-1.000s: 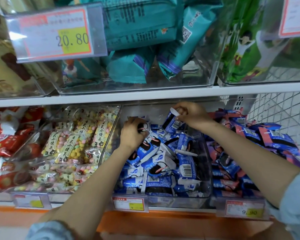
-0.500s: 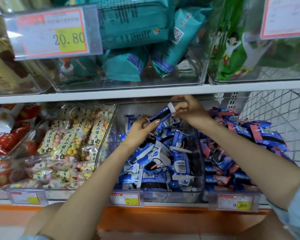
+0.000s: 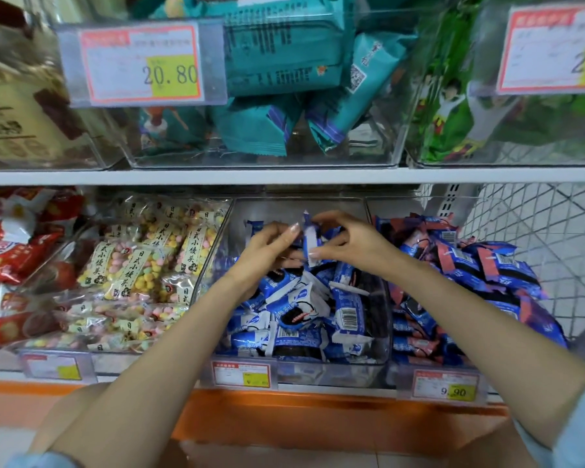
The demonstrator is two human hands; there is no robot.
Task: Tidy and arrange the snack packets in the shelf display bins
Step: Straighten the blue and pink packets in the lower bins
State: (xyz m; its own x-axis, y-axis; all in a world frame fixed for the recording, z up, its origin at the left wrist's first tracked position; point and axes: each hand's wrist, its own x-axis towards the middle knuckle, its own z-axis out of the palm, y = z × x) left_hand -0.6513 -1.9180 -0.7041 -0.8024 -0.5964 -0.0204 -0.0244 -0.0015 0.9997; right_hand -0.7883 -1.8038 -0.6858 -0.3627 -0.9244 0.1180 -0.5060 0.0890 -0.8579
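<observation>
The right hand point(image 3: 348, 241) pinches a blue-and-white packet point(image 3: 309, 243) by its white seam. The left hand point(image 3: 271, 246) pinches its other side, and both are held over the clear bin point(image 3: 318, 374). I would turn it face-up, then lay it flat on the heap point(image 3: 301, 309) at six o'clock, aligned with its neighbours. What the left hand does behind the packet is hidden, and its print is blurred.

Definitely a shop, snack aisle of a small supermarket by the look of it. A white shelf board point(image 3: 284, 177) carries clear plastic bins point(image 3: 368, 146) heaped with snack packets point(image 3: 318, 315), and the bin fronts have clipped-on price tags: a 20.80 tag point(image 3: 142, 62) up top, a 9.90 tag point(image 3: 446, 385) below. A wire mesh panel point(image 3: 537, 224) closes the right end.
</observation>
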